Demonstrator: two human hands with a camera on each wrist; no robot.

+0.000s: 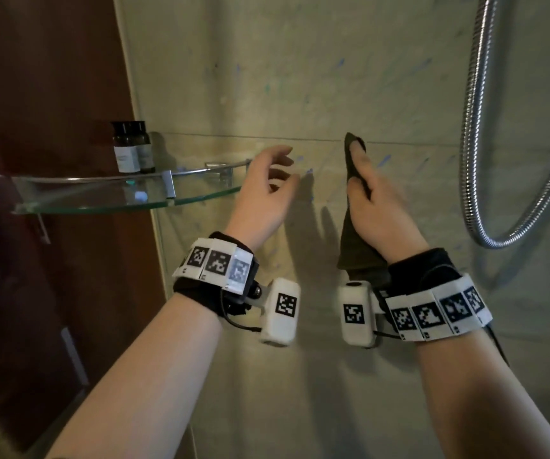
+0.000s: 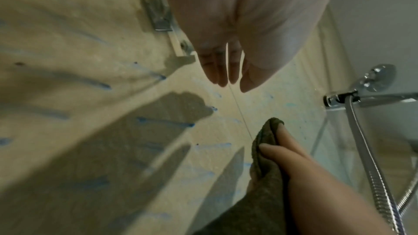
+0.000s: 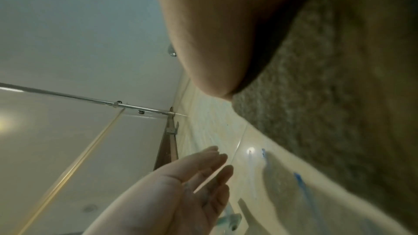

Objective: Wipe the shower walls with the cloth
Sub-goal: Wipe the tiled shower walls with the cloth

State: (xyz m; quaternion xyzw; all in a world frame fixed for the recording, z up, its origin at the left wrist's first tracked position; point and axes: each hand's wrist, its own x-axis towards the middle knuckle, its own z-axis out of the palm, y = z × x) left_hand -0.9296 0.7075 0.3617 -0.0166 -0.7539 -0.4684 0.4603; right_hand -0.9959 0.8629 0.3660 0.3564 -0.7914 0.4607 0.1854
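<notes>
Head view: right hand point(image 1: 371, 197) pinches dark green cloth point(image 1: 355, 256) flat against beige shower wall point(image 1: 300, 77), streaked with blue marks. Left hand point(image 1: 267, 190) spread, fingers relaxed, near wall beside glass corner shelf point(image 1: 101, 200) carrying two small bottles point(image 1: 131, 149). Shower hose point(image 1: 479, 127) hangs right.

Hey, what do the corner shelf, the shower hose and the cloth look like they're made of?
Corner shelf: clear glass, since you see the wall through it and its edge is greenish, with a shiny metal rail.
Shower hose: likely chromed metal, ribbed in a spiral and brightly reflective.
Cloth, held by the right hand: dark olive fabric, matte and nubbly, probably terry or microfibre.
</notes>
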